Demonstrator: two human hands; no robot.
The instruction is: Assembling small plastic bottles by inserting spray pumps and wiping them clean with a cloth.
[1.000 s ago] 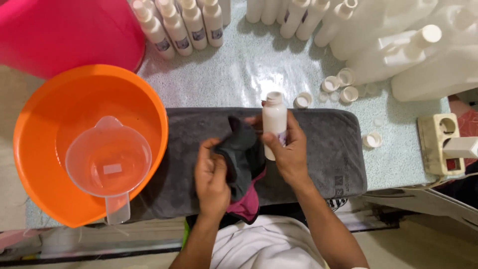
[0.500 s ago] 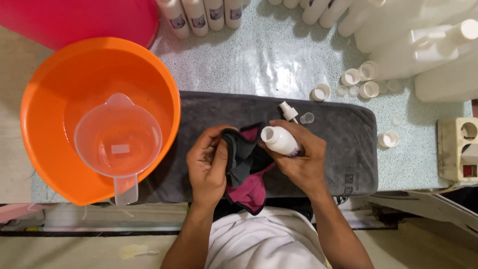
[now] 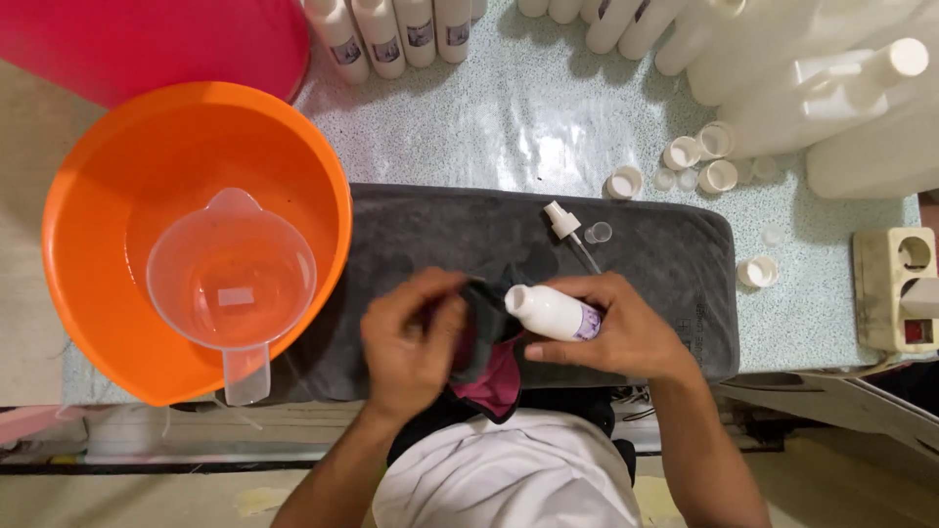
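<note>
Two basins sit at the far left of the worktop (image 3: 548, 117): a pink tub (image 3: 147, 44) at the top edge and, just below it, an orange basin (image 3: 108, 176) with a clear measuring jug (image 3: 232, 279) standing inside, its handle pointing toward the person. Right of the basin lies a dark grey towel (image 3: 675, 284), spread flat across the speckled surface. Over the towel, the left hand (image 3: 411, 342) is closed on a dark cloth (image 3: 489, 328) with a magenta underside, pinching it against the mouth of a small white bottle (image 3: 550, 313). The right hand (image 3: 626, 332) grips that bottle around its body; the bottle lies on its side, open neck pointing left into the cloth, with a purple label at the end nearest the palm. Just above the right hand a white spray pump (image 3: 567, 227) with its dip tube rests on the towel beside a small clear cap (image 3: 598, 232). Further right, several loose white caps (image 3: 690, 161) are scattered on the worktop, with rows of white bottles (image 3: 391, 29) along the top edge and a cream socket block (image 3: 895, 288) at the far right.
</note>
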